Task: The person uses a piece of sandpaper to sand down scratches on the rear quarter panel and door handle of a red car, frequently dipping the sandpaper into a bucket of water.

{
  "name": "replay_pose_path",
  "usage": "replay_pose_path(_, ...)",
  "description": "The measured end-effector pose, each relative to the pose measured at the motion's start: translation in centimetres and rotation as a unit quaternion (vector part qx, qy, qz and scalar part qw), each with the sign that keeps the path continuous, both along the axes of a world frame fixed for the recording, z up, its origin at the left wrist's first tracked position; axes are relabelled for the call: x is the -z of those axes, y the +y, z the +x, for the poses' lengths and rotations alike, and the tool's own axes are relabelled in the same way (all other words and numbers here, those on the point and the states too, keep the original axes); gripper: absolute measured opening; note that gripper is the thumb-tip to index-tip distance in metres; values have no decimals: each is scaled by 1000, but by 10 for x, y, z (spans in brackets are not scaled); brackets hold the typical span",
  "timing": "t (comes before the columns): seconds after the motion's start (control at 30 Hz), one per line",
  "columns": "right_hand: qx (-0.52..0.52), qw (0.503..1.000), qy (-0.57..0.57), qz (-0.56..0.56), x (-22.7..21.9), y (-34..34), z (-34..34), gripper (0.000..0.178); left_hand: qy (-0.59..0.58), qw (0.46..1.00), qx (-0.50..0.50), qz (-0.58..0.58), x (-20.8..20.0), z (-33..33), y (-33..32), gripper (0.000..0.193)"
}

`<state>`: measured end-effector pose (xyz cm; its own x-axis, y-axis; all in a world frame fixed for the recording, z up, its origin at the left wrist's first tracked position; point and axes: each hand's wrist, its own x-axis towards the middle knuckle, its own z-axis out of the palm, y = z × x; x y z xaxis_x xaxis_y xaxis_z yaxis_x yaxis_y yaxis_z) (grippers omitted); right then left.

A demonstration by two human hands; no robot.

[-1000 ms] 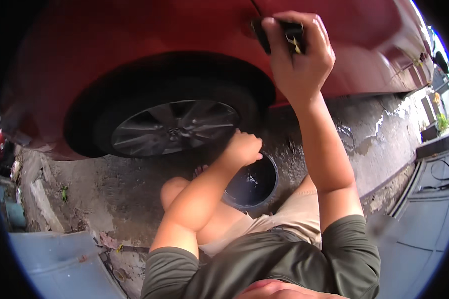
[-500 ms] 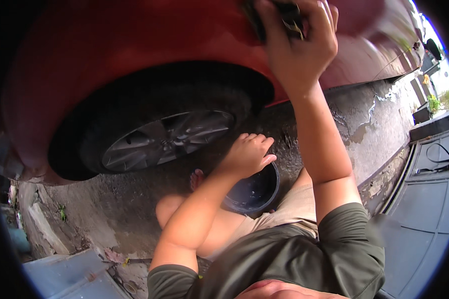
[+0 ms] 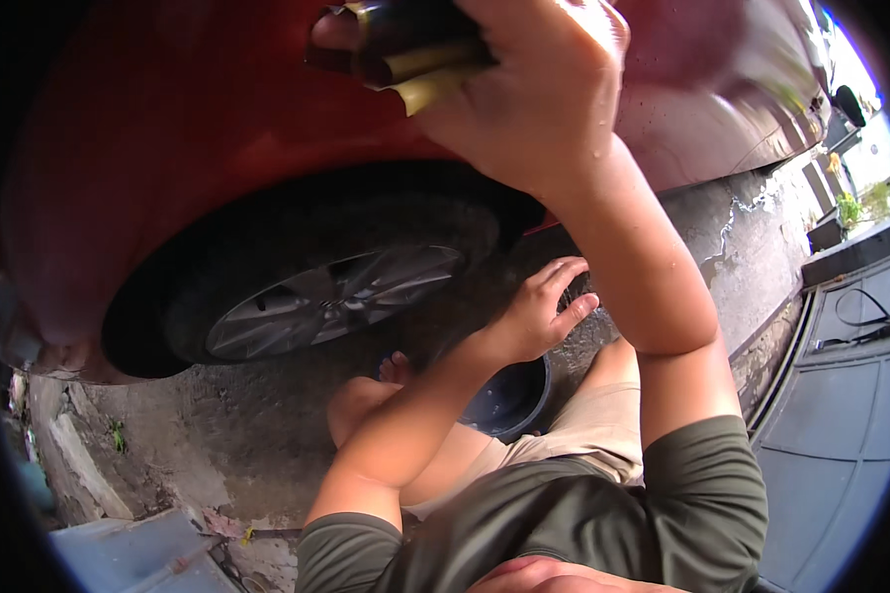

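Head view: right hand (image 3: 549,94) grips a dark folded cloth (image 3: 410,49) against the red car body (image 3: 168,148), far. Left hand (image 3: 539,311) hangs open above the dark bucket (image 3: 514,400), right of the wheel (image 3: 331,301).

Open concrete ground (image 3: 267,445) left of bucket (image 3: 512,400); wheel (image 3: 331,296) and car body (image 3: 168,128) beyond.

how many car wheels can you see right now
1: a wheel with silver spokes sits under the red car's arch, left of the left hand. Other wheels may lie outside the picture.
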<state>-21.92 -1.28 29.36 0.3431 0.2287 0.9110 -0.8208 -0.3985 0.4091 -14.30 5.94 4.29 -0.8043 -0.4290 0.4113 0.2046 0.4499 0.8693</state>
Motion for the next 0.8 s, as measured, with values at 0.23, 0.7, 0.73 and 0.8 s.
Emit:
replay_pose_path(0.23, 32, 978, -48, 200, 14, 24, -12, 24, 5, 999, -47, 24, -4, -4, 0, 50)
replay_pose_path(0.7, -36, 716, -465, 520, 218, 109, 7, 25, 174, 935, -244, 191, -7, 43, -10, 19)
replay_pose_path(0.73, -46, 722, -450, 524, 217, 110, 6, 22, 192, 933, -239, 189, -9, 42, -9, 19)
replay_pose_path(0.8, -101, 725, -458, 504, 225, 108, 3, 21, 195, 939, -242, 147, -13, 40, -10, 18)
